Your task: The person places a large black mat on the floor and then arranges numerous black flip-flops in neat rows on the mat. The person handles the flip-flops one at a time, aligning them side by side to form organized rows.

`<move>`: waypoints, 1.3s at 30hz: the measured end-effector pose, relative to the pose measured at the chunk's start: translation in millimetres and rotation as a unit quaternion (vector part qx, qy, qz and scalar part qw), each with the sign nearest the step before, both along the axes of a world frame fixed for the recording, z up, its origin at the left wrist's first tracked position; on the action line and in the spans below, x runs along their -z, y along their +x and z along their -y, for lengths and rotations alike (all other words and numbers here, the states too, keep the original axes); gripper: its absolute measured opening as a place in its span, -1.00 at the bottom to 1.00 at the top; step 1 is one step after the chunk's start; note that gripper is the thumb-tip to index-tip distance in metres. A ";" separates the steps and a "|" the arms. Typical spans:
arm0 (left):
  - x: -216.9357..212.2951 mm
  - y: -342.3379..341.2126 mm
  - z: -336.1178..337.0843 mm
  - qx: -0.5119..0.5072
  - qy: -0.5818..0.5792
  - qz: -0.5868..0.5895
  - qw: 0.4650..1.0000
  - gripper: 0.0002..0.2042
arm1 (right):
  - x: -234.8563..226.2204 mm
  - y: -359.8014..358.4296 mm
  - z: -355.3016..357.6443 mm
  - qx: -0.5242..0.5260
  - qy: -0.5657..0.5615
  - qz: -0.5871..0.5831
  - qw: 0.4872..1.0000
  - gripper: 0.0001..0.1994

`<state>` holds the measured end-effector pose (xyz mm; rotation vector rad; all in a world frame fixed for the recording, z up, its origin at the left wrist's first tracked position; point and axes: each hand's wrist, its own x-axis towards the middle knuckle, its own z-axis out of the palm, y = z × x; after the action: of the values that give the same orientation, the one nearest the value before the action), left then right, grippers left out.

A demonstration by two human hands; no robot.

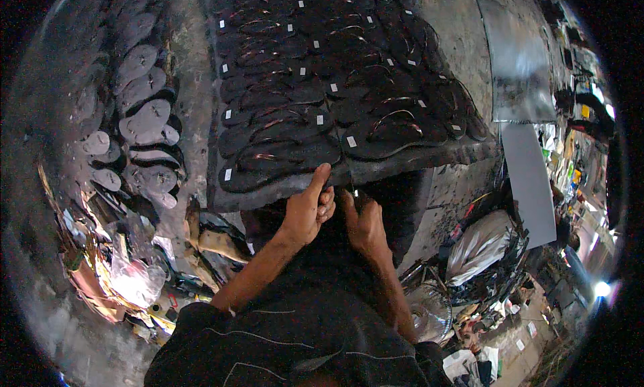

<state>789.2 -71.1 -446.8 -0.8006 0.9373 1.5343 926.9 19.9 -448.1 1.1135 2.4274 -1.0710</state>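
Observation:
Rows of black thong sandals (288, 157) with small white stickers lie across a dark sheet (416, 157) in front of me. My left hand (307, 211) is closed at the sheet's near edge, with its thumb on top beside the nearest sandal and the fingers curled below. Just to the right, my right hand (366, 225) is also closed, close to the same edge. A small bright tip (356, 193) shows by its fingers; what it belongs to is too dark to make out. A thin line runs between the sandals toward that tip.
Grey sole-shaped pieces (144, 122) lie in rows on the left. Below them is a heap of scraps with a clear plastic bag (137, 276). A grey sheet (513, 58), a pale panel (530, 179), a silvery bag (484, 246) and clutter stand on the right.

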 end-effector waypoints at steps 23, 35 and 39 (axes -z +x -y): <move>-2.7 -9.6 6.7 -0.012 0.068 0.054 0.996 -0.44 | 100.4 -6.7 -17.8 -0.039 -0.076 -0.007 0.996 -0.59; -22.2 -25.8 9.5 0.020 0.067 0.049 0.996 -0.41 | 1.9 -54.4 -15.3 -0.033 -0.077 0.019 0.996 -0.53; -37.0 -38.6 3.8 0.011 0.011 0.061 0.998 -0.40 | -25.7 -53.1 -10.3 -0.031 -0.093 0.035 0.995 -0.51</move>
<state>750.6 -74.9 -409.7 -0.8566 0.8354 1.4568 873.7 30.2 -422.4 0.9922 2.2418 -1.1891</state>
